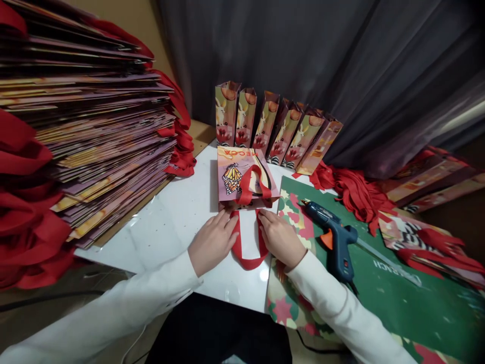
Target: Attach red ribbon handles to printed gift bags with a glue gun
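A printed paper gift bag (pixel 227 177) with a butterfly picture lies on the white tabletop, its mouth facing me. One red ribbon handle (pixel 246 189) rests over its upper face. A second red ribbon loop (pixel 248 264) hangs from the near side of the mouth toward me. My left hand (pixel 214 237) is closed at the left end of this loop, fingertips against the bag's edge. At the loop's right end my right hand (pixel 280 237) pinches the ribbon by the mouth. The inside of the bag and parts of the fingertips are hidden.
A tall stack of flat bags (pixel 113 121) with red ribbons stands at the left. Several upright bags (pixel 273 126) line the back. On the right, a blue glue gun (pixel 339 242) lies on a green sheet (pixel 397 293), near a red ribbon pile (pixel 356 192).
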The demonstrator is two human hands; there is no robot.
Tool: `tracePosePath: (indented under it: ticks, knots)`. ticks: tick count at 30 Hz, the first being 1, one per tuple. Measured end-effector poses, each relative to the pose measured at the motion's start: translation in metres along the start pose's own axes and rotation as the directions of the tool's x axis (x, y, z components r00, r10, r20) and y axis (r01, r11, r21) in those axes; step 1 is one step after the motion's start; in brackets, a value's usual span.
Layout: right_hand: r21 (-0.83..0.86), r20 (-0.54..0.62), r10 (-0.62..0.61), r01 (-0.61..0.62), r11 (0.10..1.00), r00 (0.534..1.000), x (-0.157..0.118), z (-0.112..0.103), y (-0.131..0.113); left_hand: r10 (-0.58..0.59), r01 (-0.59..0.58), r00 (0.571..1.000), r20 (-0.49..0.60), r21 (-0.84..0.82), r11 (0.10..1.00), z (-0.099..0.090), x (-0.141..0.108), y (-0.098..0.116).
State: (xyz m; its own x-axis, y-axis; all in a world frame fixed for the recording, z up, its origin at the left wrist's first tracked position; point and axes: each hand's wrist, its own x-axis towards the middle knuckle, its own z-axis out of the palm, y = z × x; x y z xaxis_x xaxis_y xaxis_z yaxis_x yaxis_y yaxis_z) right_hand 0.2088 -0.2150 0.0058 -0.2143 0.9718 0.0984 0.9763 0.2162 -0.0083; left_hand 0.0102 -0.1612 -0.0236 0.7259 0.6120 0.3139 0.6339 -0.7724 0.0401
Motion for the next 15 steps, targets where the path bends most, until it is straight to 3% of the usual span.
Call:
tracePosePath:
  ticks: [7, 11, 15]
  knots:
    - [0.032, 0.061, 0.031, -0.033, 0.999, 0.998, 0.005, -0.008, -0.001, -0.058, 0.058, 0.994, 0.096, 0.004, 0.998, -0.013, 0.016, 0.010]
    - [0.034, 0.073, 0.063, -0.066, 0.997, 0.995, 0.026, -0.011, -0.005, -0.243, 0.231, 0.956, 0.162, 0.093, 0.969, -0.014, 0.045, 0.028]
    - [0.052, 0.070, 0.081, -0.085, 0.995, 0.994, 0.051, -0.002, -0.011, -0.275, 0.259, 0.947, 0.169, 0.108, 0.960, -0.009, 0.064, 0.034]
